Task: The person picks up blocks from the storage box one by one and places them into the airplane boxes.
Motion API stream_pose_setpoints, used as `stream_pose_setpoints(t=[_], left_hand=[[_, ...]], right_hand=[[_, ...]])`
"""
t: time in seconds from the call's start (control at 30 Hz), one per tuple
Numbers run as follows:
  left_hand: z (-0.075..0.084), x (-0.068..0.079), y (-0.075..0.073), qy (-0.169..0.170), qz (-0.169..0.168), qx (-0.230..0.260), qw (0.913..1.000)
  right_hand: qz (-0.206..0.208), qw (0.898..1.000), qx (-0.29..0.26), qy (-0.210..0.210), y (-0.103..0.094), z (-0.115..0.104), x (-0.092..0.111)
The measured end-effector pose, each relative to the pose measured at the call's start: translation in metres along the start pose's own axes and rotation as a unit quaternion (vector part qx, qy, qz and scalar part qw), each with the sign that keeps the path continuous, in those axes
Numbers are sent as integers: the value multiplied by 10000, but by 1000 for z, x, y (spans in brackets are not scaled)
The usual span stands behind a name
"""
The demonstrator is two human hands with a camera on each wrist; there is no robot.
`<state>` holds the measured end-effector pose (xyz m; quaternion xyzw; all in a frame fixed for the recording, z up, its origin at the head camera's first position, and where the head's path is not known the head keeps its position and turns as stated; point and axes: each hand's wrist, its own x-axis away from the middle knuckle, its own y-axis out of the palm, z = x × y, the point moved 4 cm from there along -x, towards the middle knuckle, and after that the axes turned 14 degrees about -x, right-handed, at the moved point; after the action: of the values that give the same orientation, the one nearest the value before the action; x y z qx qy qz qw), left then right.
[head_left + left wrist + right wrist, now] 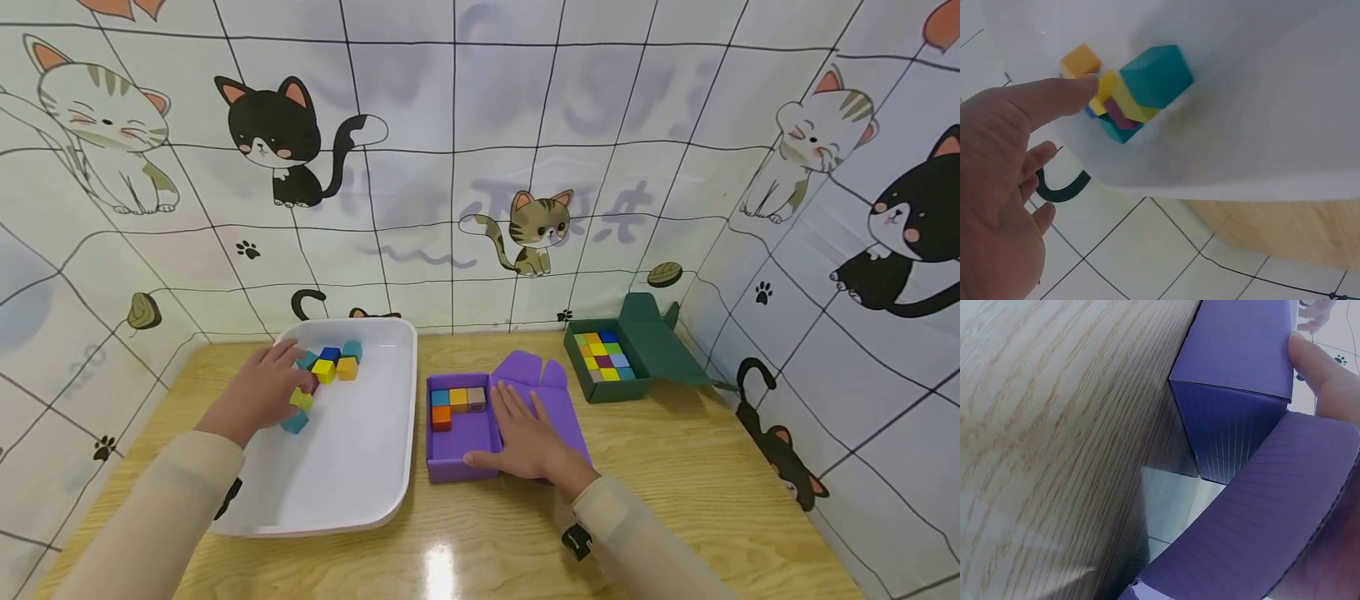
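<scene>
My left hand (258, 387) reaches over the left side of a white tray (348, 475), thumb and fingers apart, beside a cluster of small colored cubes. Among these are a yellow cube (324, 372), an orange cube (347, 368) and a teal cube (1157, 76); the fingers partly hide others in the head view. My right hand (525, 433) lies with fingers spread on the folded-back lid (567, 414) of a purple cardboard box (468, 442), its thumb at the box's near right rim. Inside, a blue, a yellow-orange and a brownish cube line the far wall, with an orange cube (441, 418) in front at left.
Behind to the right, a green box (611, 392) stands with its lid (663, 346) opened to the right, filled with rows of colored cubes. The wooden table (675, 475) meets a cat-patterned cloth (420, 192) at the back and sides.
</scene>
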<state>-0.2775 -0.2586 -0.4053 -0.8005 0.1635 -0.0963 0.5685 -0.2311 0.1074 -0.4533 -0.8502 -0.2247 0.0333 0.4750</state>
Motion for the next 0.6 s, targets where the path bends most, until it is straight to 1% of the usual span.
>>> stream_pose_setpoints(t=[0.07,0.17,0.33,0.47,0.6], left_hand=[[0,4,6,-1,-96,-180,9998],[1,7,11,-8,-139,-383,9992],[2,7,19,-2,-149,-426,9990],[3,7,21,65,-161,-447,9988],[7,8,19,78,-121,-454,9989]], right_hand=[[0,10000,-26,3,1,0,-1],[-10,10000,-12,4,0,1,-1],[-17,10000,95,-1,0,2,-1],[-42,9999,142,3,0,2,-1],[-26,9999,122,1,0,0,0]])
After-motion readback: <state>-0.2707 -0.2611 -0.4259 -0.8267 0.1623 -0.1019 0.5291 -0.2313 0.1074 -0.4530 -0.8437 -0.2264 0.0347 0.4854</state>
